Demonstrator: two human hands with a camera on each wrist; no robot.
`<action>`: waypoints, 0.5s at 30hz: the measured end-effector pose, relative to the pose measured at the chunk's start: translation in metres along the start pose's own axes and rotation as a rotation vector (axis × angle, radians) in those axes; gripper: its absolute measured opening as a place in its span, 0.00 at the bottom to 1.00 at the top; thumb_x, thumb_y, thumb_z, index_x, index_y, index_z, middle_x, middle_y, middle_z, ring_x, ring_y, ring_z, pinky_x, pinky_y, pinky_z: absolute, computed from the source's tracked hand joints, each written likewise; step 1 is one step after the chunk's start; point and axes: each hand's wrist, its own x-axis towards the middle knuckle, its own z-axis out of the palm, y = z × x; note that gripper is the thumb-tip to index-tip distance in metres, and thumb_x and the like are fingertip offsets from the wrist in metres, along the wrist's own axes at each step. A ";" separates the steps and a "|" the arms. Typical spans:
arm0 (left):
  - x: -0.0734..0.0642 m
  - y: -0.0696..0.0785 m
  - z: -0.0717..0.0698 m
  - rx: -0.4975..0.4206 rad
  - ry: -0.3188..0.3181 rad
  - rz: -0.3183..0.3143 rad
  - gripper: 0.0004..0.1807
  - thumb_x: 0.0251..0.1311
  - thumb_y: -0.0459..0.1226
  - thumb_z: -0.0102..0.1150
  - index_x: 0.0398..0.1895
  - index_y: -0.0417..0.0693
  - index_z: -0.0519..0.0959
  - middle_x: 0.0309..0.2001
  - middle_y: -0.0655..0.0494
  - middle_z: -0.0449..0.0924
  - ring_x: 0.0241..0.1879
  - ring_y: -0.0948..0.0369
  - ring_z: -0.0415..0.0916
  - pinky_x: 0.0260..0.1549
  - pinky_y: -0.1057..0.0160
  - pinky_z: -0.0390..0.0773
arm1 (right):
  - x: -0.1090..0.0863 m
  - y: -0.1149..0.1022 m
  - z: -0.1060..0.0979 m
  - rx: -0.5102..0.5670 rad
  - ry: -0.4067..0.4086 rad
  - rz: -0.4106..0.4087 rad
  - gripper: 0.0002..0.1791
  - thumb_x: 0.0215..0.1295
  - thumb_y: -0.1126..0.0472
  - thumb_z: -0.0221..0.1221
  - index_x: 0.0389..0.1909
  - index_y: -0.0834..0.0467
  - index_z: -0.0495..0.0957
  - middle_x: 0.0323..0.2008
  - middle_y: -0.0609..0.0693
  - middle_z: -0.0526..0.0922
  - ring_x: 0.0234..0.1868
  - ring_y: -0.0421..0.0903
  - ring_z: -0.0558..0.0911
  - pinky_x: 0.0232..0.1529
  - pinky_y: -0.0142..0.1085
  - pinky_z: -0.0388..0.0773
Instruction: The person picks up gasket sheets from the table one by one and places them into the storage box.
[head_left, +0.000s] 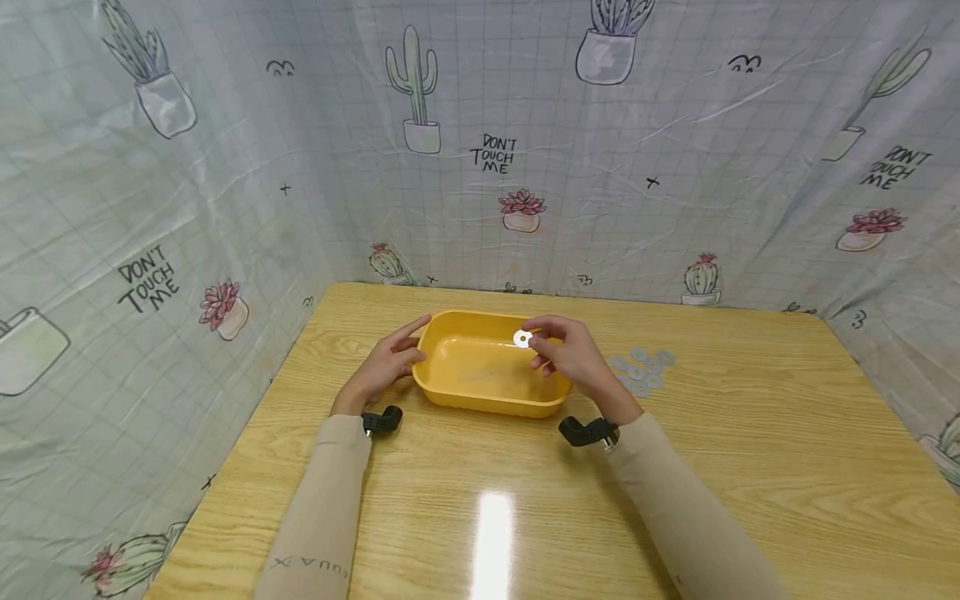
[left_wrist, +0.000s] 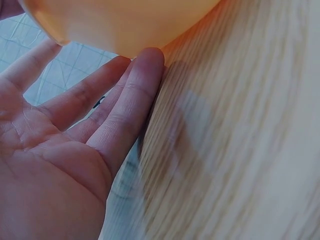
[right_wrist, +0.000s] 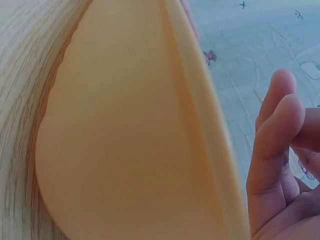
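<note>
White ring [head_left: 517, 339]: pinched at its edge, within the outline of the yellow tray [head_left: 480, 367], toward the tray's right end and far side; I judge it above the opening, but how high I can't tell.
Right hand [head_left: 570, 352]: this grip is drawn together, thumb and index finger on the ring, the other fingers loosely bent; my right wrist feed shows fingertips meeting, not the ring itself.
Ring to tray floor: I read the floor as below the pinch and mostly to its left, with the right hand the nearer one.
Tray's long axis: left to right across my head view, a short end toward each hand.
Left hand [head_left: 386, 364]: this grip is spread, fingertips touching the tray's left end, nothing lifted in it.
Loose rings [head_left: 643, 374]: flat on the bench [head_left: 750, 433] in a cluster, just right of the tray and beyond the right wrist, well apart from the left hand.
Cactus-print curtain [head_left: 450, 217]: hanging behind the bench and along its sides.
</note>
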 end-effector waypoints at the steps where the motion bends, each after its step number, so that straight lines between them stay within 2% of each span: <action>1: 0.000 0.000 0.000 0.001 -0.001 0.000 0.37 0.72 0.35 0.54 0.80 0.70 0.59 0.73 0.41 0.68 0.66 0.41 0.74 0.49 0.62 0.85 | 0.001 -0.001 0.001 -0.007 -0.002 0.003 0.17 0.74 0.66 0.58 0.60 0.63 0.80 0.46 0.64 0.80 0.28 0.51 0.86 0.25 0.32 0.83; 5: 0.001 -0.001 -0.001 0.007 -0.002 0.001 0.37 0.72 0.35 0.55 0.80 0.70 0.59 0.73 0.41 0.67 0.66 0.42 0.74 0.51 0.60 0.85 | 0.006 -0.002 0.007 -0.026 -0.005 0.013 0.16 0.74 0.65 0.58 0.60 0.61 0.80 0.46 0.61 0.82 0.28 0.49 0.86 0.25 0.32 0.83; 11: 0.002 -0.002 -0.002 0.010 -0.002 0.007 0.37 0.72 0.36 0.55 0.81 0.68 0.59 0.73 0.41 0.67 0.64 0.47 0.76 0.51 0.59 0.85 | 0.013 -0.001 0.015 -0.027 -0.016 0.029 0.16 0.75 0.65 0.57 0.60 0.61 0.80 0.47 0.62 0.81 0.28 0.48 0.86 0.26 0.33 0.83; 15: 0.003 -0.003 -0.002 0.006 0.000 0.006 0.37 0.72 0.35 0.55 0.80 0.69 0.59 0.72 0.41 0.68 0.63 0.48 0.76 0.50 0.61 0.85 | 0.017 -0.001 0.022 -0.018 -0.022 0.072 0.16 0.75 0.65 0.57 0.60 0.59 0.80 0.48 0.63 0.80 0.29 0.47 0.86 0.27 0.33 0.83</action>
